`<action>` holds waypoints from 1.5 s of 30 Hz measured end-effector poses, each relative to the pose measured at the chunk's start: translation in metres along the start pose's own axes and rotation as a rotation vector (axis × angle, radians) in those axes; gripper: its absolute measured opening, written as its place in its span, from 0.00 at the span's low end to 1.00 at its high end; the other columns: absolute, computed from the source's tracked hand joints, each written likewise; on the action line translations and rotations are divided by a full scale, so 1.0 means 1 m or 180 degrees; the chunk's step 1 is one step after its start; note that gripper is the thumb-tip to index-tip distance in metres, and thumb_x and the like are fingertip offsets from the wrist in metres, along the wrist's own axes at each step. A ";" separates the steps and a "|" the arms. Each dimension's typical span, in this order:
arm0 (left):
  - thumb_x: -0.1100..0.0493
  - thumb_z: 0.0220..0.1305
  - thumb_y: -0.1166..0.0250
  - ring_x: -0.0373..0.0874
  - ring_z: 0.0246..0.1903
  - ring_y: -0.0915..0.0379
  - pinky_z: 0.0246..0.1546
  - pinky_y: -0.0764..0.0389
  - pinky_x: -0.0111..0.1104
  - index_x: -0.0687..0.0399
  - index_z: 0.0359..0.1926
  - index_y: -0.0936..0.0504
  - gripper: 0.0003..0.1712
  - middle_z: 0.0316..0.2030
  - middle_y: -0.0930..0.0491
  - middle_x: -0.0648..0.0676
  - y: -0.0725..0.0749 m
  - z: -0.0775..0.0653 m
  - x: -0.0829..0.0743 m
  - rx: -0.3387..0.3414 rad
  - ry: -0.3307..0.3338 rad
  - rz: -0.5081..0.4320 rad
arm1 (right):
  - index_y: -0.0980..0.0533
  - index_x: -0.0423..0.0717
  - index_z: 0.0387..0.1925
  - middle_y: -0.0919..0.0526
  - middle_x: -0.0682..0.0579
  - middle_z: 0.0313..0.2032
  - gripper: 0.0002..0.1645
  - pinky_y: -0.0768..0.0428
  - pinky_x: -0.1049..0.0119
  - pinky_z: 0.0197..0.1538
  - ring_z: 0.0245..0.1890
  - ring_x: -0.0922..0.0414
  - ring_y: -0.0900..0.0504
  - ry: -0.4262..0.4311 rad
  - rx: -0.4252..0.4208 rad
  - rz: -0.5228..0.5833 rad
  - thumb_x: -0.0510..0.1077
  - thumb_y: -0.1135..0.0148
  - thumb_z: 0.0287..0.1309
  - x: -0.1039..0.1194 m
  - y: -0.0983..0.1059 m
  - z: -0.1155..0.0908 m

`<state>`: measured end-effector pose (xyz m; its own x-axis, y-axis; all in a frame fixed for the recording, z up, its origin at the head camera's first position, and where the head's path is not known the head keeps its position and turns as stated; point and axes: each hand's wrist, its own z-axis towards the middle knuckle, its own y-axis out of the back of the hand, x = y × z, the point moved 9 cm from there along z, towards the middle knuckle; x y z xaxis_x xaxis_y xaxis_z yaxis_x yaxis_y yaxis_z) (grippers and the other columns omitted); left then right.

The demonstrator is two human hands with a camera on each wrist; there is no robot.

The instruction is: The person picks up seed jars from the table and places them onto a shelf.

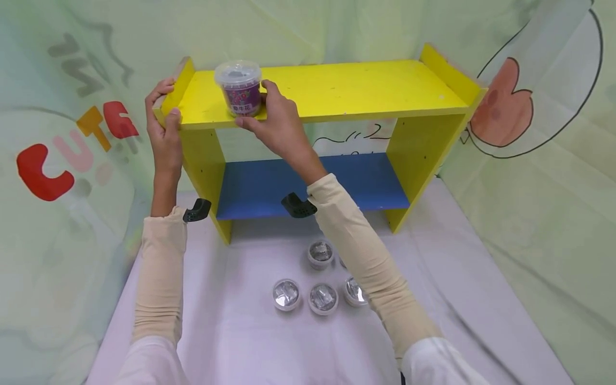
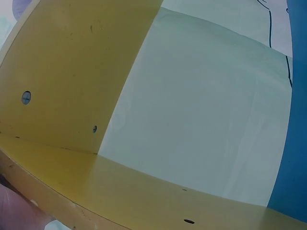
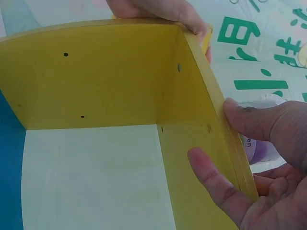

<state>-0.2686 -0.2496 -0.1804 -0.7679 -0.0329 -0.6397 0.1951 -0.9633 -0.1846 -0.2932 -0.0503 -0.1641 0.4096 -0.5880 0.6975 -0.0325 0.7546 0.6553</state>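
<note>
A clear lidded plastic tub with a purple flowered label stands on the top board of a yellow-and-blue shelf, near its left end. My right hand holds the tub from its right side. Its thumb lies at the board's front edge, before the tub's base. In the right wrist view, one finger reaches under the board and others curl beside the partly hidden tub. My left hand grips the shelf's top left corner, thumb in front and fingers over the raised end panel.
Several lidded tubs with silvery contents stand on the white cloth before the shelf, some partly behind my right forearm. A blue lower board spans the shelf. Printed fabric hangs behind and at both sides.
</note>
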 end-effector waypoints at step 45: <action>0.66 0.59 0.51 0.48 0.66 0.38 0.69 0.35 0.37 0.59 0.51 0.28 0.18 0.59 0.29 0.58 0.000 0.000 0.002 -0.0145 0.0061 -0.0141 | 0.27 0.39 0.58 0.24 0.40 0.59 0.21 0.16 0.52 0.49 0.49 0.45 0.17 0.0532 0.0441 0.0030 0.39 0.41 0.65 -0.195 -0.031 -0.167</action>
<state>-0.2701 -0.2500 -0.1813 -0.7647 0.0148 -0.6442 0.1891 -0.9506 -0.2463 -0.2194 0.0892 -0.3687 0.5538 -0.5161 0.6534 -0.1572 0.7059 0.6907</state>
